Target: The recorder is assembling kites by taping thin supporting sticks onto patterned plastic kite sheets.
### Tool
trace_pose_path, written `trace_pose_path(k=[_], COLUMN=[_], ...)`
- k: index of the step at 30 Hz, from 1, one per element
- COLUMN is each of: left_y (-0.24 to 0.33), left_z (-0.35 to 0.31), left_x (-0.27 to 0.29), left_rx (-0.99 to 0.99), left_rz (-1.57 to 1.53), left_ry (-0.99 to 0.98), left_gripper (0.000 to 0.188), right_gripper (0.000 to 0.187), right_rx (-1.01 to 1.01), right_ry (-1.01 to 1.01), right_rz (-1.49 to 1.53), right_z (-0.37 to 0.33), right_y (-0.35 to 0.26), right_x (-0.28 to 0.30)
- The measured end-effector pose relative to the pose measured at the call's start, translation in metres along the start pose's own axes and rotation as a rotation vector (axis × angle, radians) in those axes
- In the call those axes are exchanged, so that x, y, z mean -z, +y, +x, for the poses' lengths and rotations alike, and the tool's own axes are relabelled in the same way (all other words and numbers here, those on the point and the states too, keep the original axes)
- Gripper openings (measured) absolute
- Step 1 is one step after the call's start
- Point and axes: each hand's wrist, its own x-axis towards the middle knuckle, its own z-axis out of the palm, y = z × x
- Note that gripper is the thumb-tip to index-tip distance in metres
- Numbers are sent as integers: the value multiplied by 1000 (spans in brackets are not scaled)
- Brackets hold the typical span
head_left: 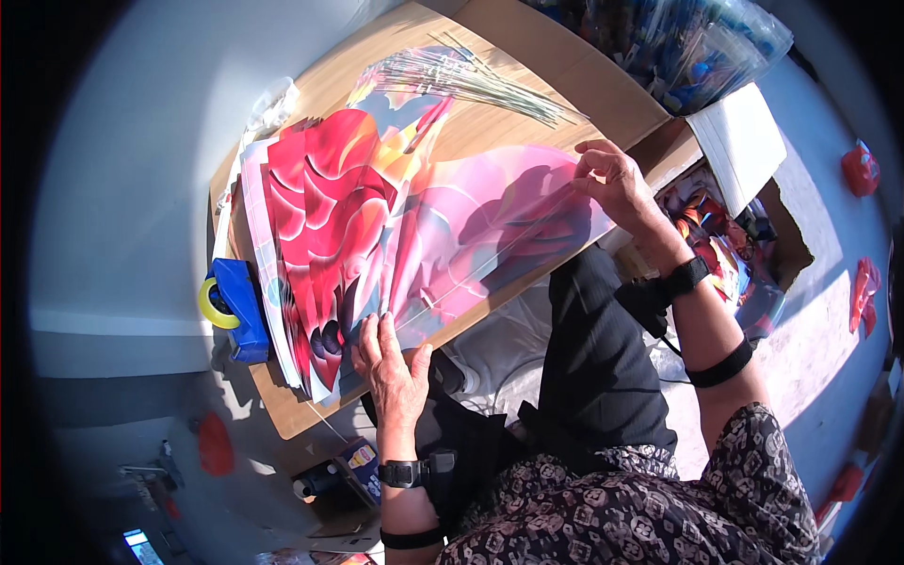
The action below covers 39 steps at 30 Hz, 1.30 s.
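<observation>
A thin printed sheet [452,231] in pink and purple lies spread on a wooden board [311,419]. Across it runs a thin rod [508,250], slanting up toward the right. My right hand [617,184] pinches at the rod's upper end, over the sheet's right side; the fingertips partly hide the grip. At the near edge of the sheet my left hand [394,377] rests with its fingers stretched out flat and thumb apart. Just left of the spread sheet lies a stack of red scale-patterned sheets [325,207], partly overlapping it.
A bundle of thin rods [480,85] lies at the board's far side. A blue tape dispenser [240,309] with yellow tape stands at the left edge. On the right, an open cardboard box [791,231] holds colourful printed material. Plastic-wrapped goods [706,56] sit at the far right.
</observation>
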Motion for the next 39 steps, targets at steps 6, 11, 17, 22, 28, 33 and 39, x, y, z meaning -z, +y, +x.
trace_pose_path(k=[6,11,17,22,28,33,39], left_y=[16,-5,-49,-90,-110,-106,-111], left_z=[23,56,90,107,117,116,110], left_x=[4,1,10,6,0,-4,-2], left_rx=[4,-102,274,383,548,577,539], left_rz=[-20,-48,-441,-364,-196,-124,-225], left_ry=[243,328,425,493,317,275,264], left_gripper=[46,11,18,29,22,23,20], right_gripper=[21,25,12,8,9,10,14], right_rx=[-333,-495,-206,-27,115,127,127], right_ry=[-111,257,250,201,120,26,51], right_rz=[570,1111,-71,-304,-455,-616,-685], right_z=[19,33,68,106,138,152,155], right_y=[-31,-40,5,13,17,25,24], right_x=[11,-4,-25,-44,-69,-84,-90])
